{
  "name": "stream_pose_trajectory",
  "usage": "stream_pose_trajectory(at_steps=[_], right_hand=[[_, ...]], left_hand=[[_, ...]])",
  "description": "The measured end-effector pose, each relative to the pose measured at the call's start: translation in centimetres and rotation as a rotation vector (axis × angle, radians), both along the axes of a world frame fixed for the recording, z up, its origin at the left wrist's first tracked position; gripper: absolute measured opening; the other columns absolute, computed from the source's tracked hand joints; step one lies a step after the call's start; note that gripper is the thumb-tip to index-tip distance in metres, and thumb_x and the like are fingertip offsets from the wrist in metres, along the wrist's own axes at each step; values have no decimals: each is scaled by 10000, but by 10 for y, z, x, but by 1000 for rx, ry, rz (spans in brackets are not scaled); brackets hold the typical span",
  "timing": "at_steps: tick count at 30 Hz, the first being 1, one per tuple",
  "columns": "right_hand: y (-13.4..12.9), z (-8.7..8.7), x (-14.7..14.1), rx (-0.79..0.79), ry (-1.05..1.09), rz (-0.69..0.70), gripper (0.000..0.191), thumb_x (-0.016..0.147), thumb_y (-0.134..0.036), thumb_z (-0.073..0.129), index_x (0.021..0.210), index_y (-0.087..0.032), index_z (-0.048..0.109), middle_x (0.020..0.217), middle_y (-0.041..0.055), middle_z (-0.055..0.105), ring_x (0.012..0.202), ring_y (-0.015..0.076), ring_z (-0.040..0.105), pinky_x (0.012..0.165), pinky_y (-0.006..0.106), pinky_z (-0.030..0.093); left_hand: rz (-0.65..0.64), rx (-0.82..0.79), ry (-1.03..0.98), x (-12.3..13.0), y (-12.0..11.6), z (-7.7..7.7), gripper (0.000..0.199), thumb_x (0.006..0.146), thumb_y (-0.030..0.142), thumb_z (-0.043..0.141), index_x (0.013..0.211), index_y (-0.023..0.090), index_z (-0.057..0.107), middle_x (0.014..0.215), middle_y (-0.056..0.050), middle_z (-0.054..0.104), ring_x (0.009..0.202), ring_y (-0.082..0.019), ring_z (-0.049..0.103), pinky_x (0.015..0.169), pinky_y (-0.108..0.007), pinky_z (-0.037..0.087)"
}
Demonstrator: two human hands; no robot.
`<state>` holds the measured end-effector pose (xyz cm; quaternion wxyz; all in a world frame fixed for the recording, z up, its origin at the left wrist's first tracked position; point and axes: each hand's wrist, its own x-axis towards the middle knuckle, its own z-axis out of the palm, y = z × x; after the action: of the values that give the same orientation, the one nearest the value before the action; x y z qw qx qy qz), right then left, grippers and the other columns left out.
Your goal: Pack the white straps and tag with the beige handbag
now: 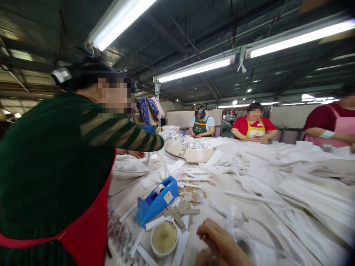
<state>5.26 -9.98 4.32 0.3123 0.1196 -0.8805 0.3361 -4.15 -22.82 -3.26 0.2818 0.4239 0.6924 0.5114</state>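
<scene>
At the bottom edge, my right hand (222, 240) reaches in from the lower right. Its fingers are bent and pressed together, and whatever they may hold is hidden. Just below it, part of my left hand (203, 257) shows, mostly cut off by the frame, its fingers not visible. Crumpled clear plastic and a roll of clear tape (245, 245) lie right beside my right hand. To the left stand a round white tub (164, 238) with a tan surface and a blue tape dispenser (157, 199). Cardboard pieces (181, 212) and white strips lie between them.
Long white plastic-wrapped strips (294, 195) cover the table's right side. At close left, a co-worker (50, 159) in green with a red apron stretches an arm across the table. Several other people sit along the far side. Beige padded pieces (198, 155) lie mid-table.
</scene>
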Motion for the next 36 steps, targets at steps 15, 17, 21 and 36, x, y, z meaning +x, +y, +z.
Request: stream_pose_trajectory(at_steps=[15,17,21,36], right_hand=[[8,-40,220,-887,-312,-1019,817,801,-636,517,1477,-225,314,1523,97,365,1383,309,355,1157,495,264],[0,-48,214,-947,-330,-1010,807,791,-650,521,1449,-207,376,1510,87,393,1408,300,310,1187,493,185],[-13,-48,202,-1033,-331,-988,824,785,-682,511,1455,-226,361,1525,61,372,1408,287,314,1186,484,197],[-24,-30,172,378,-89,-869,576,913,-203,493,1469,-196,339,1535,107,343,1431,278,272,1149,489,325]], left_hand=[[25,-36,-113,35,-2,20,779,728,461,632,1387,94,435,1454,-155,442,1354,-308,388,1165,-435,259],[28,-26,-164,37,-3,25,778,722,447,651,1382,95,438,1441,-152,463,1335,-316,415,1146,-438,296],[-5,-14,-325,36,-11,35,796,727,420,675,1410,115,402,1366,-139,552,1214,-318,542,1032,-433,441],[8,-51,-153,25,-14,33,721,726,417,689,1356,133,485,1393,-122,532,1244,-309,522,1097,-430,387]])
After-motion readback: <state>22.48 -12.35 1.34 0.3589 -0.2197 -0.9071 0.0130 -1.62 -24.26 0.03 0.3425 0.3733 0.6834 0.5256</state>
